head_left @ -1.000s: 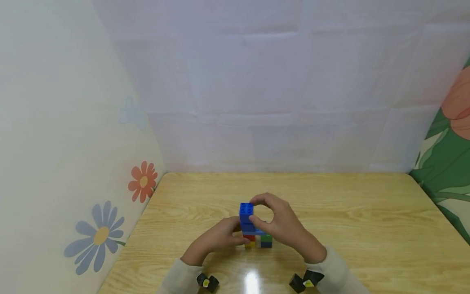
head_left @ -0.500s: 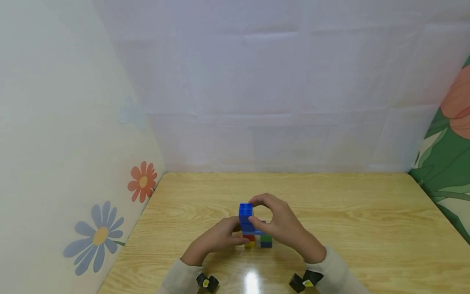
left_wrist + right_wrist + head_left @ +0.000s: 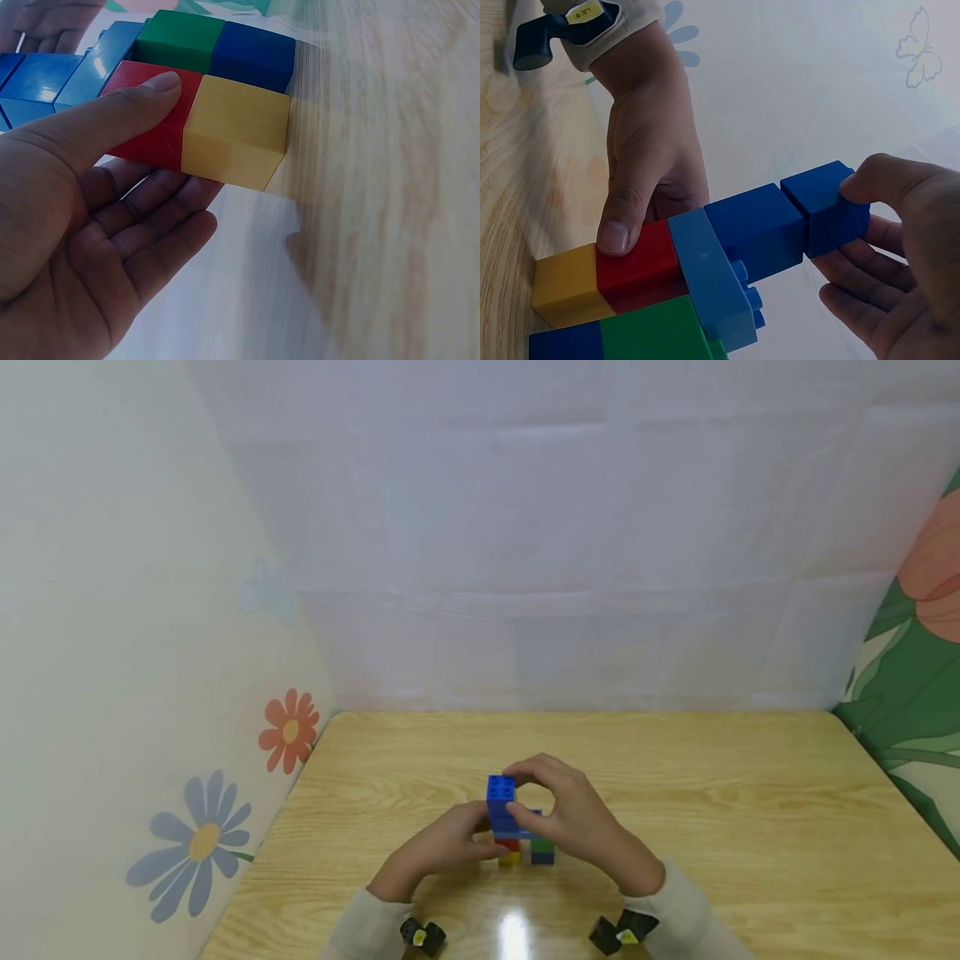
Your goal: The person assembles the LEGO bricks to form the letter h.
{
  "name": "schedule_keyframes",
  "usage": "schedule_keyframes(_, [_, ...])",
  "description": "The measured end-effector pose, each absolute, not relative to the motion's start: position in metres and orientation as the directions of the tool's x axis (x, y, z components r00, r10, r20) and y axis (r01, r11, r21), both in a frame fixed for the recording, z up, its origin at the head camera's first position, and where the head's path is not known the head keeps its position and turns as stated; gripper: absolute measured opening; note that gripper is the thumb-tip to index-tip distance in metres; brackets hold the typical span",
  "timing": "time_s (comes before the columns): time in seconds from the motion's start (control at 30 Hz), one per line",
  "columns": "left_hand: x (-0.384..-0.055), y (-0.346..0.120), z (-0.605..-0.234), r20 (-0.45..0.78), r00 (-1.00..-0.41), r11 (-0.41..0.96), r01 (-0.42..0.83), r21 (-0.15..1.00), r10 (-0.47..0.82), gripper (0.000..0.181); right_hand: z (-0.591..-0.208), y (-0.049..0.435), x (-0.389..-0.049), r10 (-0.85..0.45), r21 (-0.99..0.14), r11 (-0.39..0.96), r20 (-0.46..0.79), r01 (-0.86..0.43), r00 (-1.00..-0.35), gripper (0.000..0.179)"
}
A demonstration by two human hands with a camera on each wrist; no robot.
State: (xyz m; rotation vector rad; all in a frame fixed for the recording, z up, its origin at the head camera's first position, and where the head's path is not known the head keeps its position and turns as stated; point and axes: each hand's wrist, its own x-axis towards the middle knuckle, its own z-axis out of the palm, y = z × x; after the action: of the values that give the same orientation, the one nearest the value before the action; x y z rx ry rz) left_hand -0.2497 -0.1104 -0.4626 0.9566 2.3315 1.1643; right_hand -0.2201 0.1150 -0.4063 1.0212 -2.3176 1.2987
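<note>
A structure of toy building bricks stands on the wooden table, with a yellow brick [image 3: 236, 127] under a red brick [image 3: 154, 112] on one side. Beside them a green brick [image 3: 656, 330] sits on a dark blue one [image 3: 253, 56]. A light blue plate-like brick [image 3: 712, 281] bridges both stacks and carries a blue brick [image 3: 754, 232]. My right hand [image 3: 573, 814] pinches the topmost blue brick [image 3: 825, 210] between thumb and fingers; a thin gap shows beneath it. Low on the left, my left hand [image 3: 446, 843] grips the red brick, thumb across its near face.
The light wood table [image 3: 712, 793] extends around the structure to a white sheet [image 3: 480, 527] behind. A flower-decorated wall [image 3: 150, 652] rises on the left, and a leafy print [image 3: 915, 693] borders the right. Each sleeve has a black wrist device [image 3: 423, 937].
</note>
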Motion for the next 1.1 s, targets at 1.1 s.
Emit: schedule_keyframes(1.1, [-0.2516, -0.111, -0.4655, -0.015, -0.695, 0.417, 0.413, 0.81, 0.719, 0.046, -0.4098, 0.1127, -0.2204, -0.424, -0.569, 0.377, 0.596, -0.731, -0.682, 0.031])
